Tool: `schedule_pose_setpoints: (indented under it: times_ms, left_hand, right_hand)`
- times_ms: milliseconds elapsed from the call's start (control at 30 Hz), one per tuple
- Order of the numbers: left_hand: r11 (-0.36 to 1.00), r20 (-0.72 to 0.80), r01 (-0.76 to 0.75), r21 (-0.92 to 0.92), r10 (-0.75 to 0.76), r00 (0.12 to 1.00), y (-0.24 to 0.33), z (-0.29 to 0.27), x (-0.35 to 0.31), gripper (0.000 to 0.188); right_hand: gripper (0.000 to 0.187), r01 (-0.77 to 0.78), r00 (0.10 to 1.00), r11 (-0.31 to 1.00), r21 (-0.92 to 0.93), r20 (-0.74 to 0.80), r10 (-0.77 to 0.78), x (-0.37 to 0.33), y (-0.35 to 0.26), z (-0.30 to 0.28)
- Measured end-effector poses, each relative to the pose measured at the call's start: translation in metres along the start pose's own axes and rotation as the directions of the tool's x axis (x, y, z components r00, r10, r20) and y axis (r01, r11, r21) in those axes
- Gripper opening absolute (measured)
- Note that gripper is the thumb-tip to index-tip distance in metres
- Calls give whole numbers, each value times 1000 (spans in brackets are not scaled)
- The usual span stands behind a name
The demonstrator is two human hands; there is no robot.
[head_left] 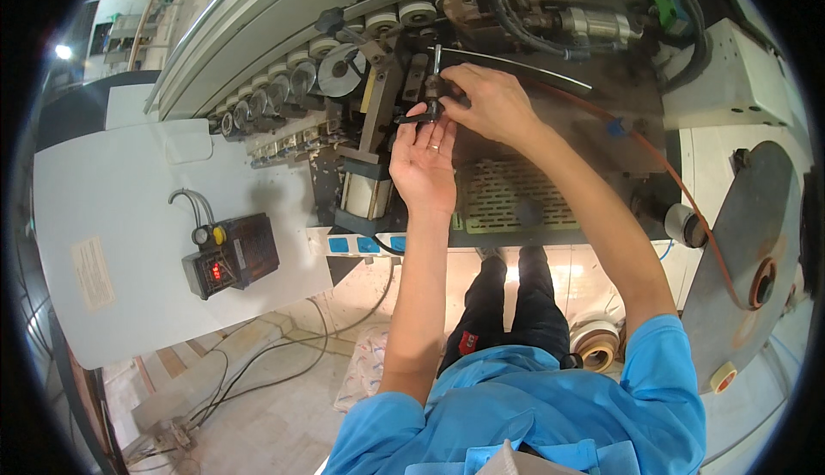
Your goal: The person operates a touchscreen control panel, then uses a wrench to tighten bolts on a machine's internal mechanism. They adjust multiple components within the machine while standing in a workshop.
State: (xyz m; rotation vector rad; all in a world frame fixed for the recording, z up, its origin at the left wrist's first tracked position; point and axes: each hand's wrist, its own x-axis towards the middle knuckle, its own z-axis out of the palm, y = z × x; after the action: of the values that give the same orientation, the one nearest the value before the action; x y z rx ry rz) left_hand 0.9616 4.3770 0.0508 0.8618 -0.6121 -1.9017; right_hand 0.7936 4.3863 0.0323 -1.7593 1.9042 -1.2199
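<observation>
Palm upward, the left hand [425,167] touches a black lever [418,118]; the right hand [496,104] curls at its pivot. A slotted plate [494,198] lies at the bed's [620,162] near edge. A box [245,256] sits near the panel's [103,200] right edge.

On my left, red digits [217,270] glow on a dark control box [249,250] near the lower edge of a white panel [129,191]; the pale label [93,272] by the panel's left edge and the red patch [467,343] on my trousers [537,303] are unreadable.
</observation>
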Motion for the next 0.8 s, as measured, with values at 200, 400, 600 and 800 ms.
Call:
schedule_pose_setpoints:
  times_ms: [200, 400, 600, 800]
  left_hand:
    - [877, -17, -198, 439, 228, 973, -17, 0, 6, 29]
    - [899, -70, -160, 408, 206, 976, -25, -10, 12, 24]
    - [870, -76, -162, 465, 221, 972, -31, -15, 16, 19]
    - [746, -17, -240, 622, 319, 948, -34, -14, 16, 18]
  right_hand:
    - [32, -51, 997, 998, -36, -57, 49, -6, -10, 11]
    - [29, -20, 999, 996, -91, -41, 16, -9, -6, 13]
    - [32, -11, 1000, 981, -192, 8, 13, -10, -3, 21]
    - [30, -119, 992, 986, -118, -41, 115, -19, -12, 36]
